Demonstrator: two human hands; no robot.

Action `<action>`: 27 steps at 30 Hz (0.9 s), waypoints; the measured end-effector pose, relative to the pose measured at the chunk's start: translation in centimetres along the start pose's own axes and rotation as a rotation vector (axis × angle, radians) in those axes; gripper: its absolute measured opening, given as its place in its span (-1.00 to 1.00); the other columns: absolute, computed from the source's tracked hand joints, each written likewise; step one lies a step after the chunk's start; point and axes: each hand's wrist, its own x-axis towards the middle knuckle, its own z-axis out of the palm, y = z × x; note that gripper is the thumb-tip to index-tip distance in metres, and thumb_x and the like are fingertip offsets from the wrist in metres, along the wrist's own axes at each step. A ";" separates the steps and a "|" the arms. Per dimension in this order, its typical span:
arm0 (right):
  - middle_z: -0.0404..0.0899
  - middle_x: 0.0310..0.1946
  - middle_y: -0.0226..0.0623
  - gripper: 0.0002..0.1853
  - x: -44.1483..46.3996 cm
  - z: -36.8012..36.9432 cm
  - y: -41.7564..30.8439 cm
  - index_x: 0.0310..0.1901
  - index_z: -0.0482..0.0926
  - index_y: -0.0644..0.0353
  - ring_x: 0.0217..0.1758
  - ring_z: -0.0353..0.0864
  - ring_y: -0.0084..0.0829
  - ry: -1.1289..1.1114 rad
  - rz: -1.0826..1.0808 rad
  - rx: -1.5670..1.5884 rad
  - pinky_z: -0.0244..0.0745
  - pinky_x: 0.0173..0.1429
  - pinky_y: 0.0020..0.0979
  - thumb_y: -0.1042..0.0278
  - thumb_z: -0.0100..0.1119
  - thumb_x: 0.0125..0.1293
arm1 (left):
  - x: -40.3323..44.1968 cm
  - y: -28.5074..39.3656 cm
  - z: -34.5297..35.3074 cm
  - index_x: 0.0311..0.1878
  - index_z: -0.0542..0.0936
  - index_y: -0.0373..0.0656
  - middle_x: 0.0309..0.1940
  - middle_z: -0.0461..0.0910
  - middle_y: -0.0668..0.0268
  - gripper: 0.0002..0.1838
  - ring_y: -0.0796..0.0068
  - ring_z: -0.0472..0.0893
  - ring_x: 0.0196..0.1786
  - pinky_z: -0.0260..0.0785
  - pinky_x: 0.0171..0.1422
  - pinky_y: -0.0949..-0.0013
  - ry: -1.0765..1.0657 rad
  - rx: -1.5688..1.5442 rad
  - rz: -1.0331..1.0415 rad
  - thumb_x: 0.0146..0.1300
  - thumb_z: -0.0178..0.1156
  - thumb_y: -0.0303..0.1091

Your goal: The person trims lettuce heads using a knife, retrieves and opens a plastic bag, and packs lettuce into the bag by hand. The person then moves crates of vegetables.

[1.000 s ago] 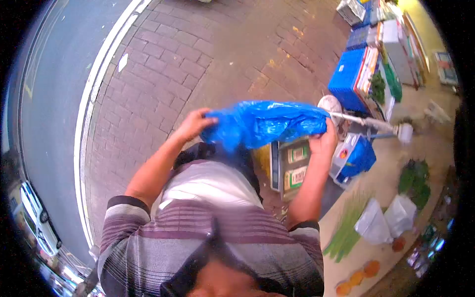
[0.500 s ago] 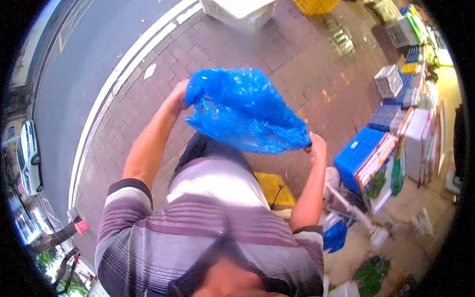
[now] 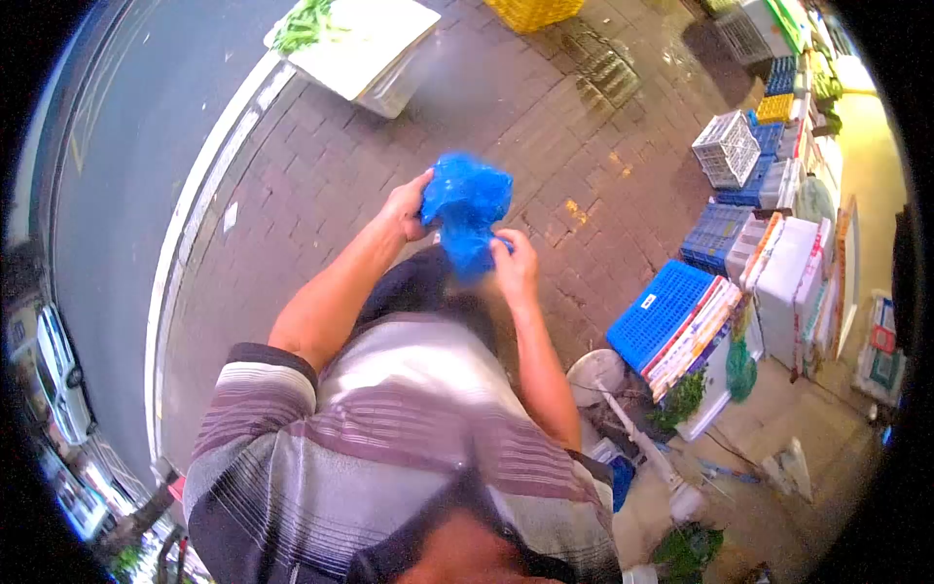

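Observation:
A crumpled blue plastic bag hangs in front of my body, bunched up between both hands. My left hand is closed on the bag's left edge, with the thumb on top. Lower down on the other side, my right hand pinches the bag's right edge between thumb and fingers. The bag narrows toward its lower end, near my dark trousers. Whether anything is inside it I cannot tell.
Ahead on the left stands a white-topped table with green vegetables on it. A yellow crate sits at the top. Along the right are a blue crate, a white crate and foam boxes. A road runs on the left.
The bag was stretched wide between my hands and is now gathered small. My hands have come closer together. The view has shifted, showing more of the white-topped table and its vegetables.

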 end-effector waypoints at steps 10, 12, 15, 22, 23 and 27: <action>0.58 -0.16 -0.33 -0.88 15.5 -22.9 2.4 -0.07 0.54 0.27 -0.08 0.51 -0.51 0.520 -0.123 0.439 0.43 0.11 -0.43 0.45 0.11 0.43 | 15.0 5.4 14.8 -0.36 0.66 -0.06 -0.58 0.53 0.40 -0.75 0.55 0.36 -0.65 0.21 -0.59 0.37 0.215 0.195 0.110 0.36 0.25 -0.13; 0.59 -0.15 -0.31 -0.87 18.0 -27.1 2.9 -0.07 0.55 0.28 -0.05 0.52 -0.50 0.451 -0.117 0.364 0.42 0.13 -0.43 0.46 0.10 0.43 | 17.0 4.8 17.2 -0.38 0.65 -0.06 -0.59 0.52 0.40 -0.74 0.54 0.36 -0.65 0.22 -0.59 0.33 0.234 0.226 0.097 0.35 0.27 -0.11; 0.63 -0.12 -0.29 -0.87 23.1 -34.4 1.4 -0.06 0.57 0.26 -0.01 0.57 -0.47 0.316 -0.148 0.253 0.44 0.15 -0.42 0.48 0.11 0.43 | 19.2 4.2 23.8 -0.20 0.63 -0.13 -0.40 0.60 0.32 -0.54 0.47 0.53 -0.45 0.41 -0.38 0.29 0.274 0.544 0.366 0.37 0.17 0.15; 0.68 -0.12 -0.21 -0.84 35.5 -48.0 -4.1 -0.03 0.61 0.23 -0.03 0.63 -0.41 0.092 -0.304 0.196 0.48 0.12 -0.41 0.46 0.11 0.43 | 21.0 3.2 48.5 0.30 0.45 -0.11 -0.01 0.66 -0.08 -0.17 -0.06 0.64 0.08 0.47 0.14 0.04 0.319 1.717 0.687 0.03 0.42 0.18; 0.67 -0.13 -0.18 -0.82 37.0 -50.0 -4.2 -0.02 0.61 0.23 -0.05 0.64 -0.37 0.092 -0.298 0.160 0.48 0.11 -0.40 0.48 0.09 0.42 | 25.5 3.1 48.8 0.13 0.55 -0.13 -0.10 0.67 -0.08 -0.34 -0.12 0.64 0.03 0.47 0.11 -0.02 0.341 1.867 0.634 0.05 0.40 0.10; 0.62 -0.18 -0.10 -0.76 42.9 -58.0 -2.4 -0.02 0.62 0.25 -0.07 0.62 -0.21 0.076 -0.253 -0.016 0.48 0.09 -0.33 0.55 0.05 0.32 | 30.6 3.3 57.8 -0.06 0.63 -0.23 -0.20 0.69 -0.05 -0.61 0.00 0.68 -0.10 0.48 0.02 0.04 0.053 1.668 0.707 0.26 0.28 -0.08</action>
